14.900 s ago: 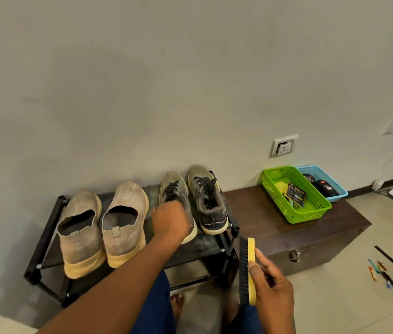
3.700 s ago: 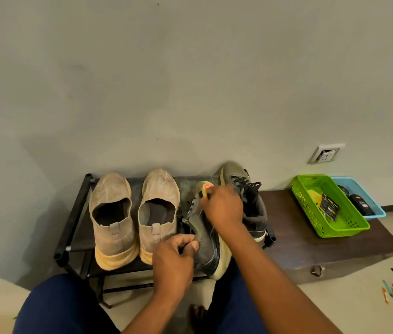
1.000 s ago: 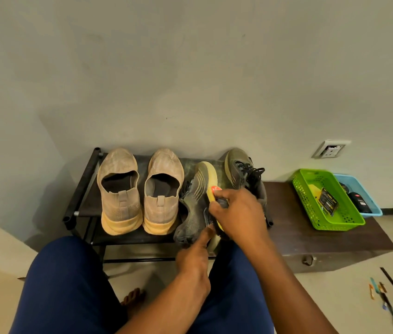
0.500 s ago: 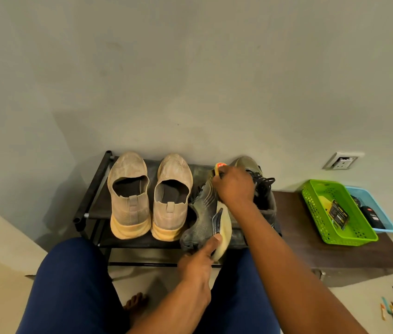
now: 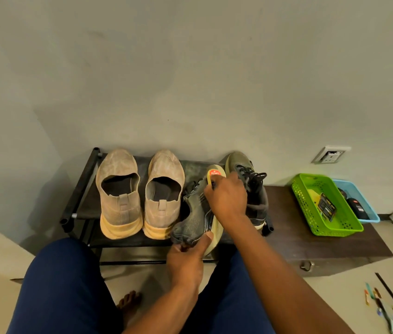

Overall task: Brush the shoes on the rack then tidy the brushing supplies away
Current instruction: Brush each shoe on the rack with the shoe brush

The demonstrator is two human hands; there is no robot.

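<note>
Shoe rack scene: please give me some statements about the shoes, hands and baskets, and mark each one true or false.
1. The right hand holds the yellow brush against the dark sneaker. True.
2. The left hand rests on a beige shoe. False: it grips the dark sneaker's heel end.
3. The two beige slip-on shoes stand side by side on the rack. True.
4. The green basket stands on the floor. False: it sits on the wooden chest.

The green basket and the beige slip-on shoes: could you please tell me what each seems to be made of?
The green basket looks like moulded plastic: glossy, uniform colour, regular perforated walls. The beige slip-on shoes appear to have matte knit fabric uppers with visible woven texture, over soles that look like foam or rubber.
</note>
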